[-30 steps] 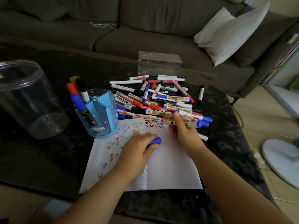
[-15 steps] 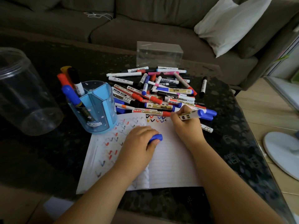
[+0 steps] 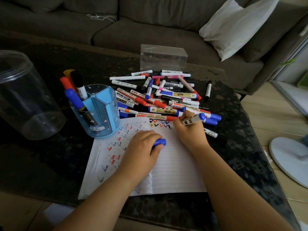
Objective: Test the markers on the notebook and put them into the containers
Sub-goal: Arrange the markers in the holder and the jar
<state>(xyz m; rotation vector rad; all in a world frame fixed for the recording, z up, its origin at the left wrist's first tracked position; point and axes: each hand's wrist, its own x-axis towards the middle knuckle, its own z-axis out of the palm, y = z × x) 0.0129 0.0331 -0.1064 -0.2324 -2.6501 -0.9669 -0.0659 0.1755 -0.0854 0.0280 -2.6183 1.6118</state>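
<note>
An open lined notebook lies on the dark table, its pages marked with rows of red, blue and black ticks. My right hand grips a blue marker with its tip down on the top of the right page. My left hand rests on the notebook and holds a blue cap. A heap of loose markers lies just beyond the notebook. A blue pen holder with several markers in it stands at the notebook's top left corner.
A large clear round jar stands at the left. A clear rectangular box sits behind the marker heap. A grey sofa with a white cushion runs behind the table. A white fan base is on the floor at right.
My right hand lifted the blue marker from the heap, turned it tip down and brought it to the top of the right page. My left hand kept the blue cap on the notebook.
</note>
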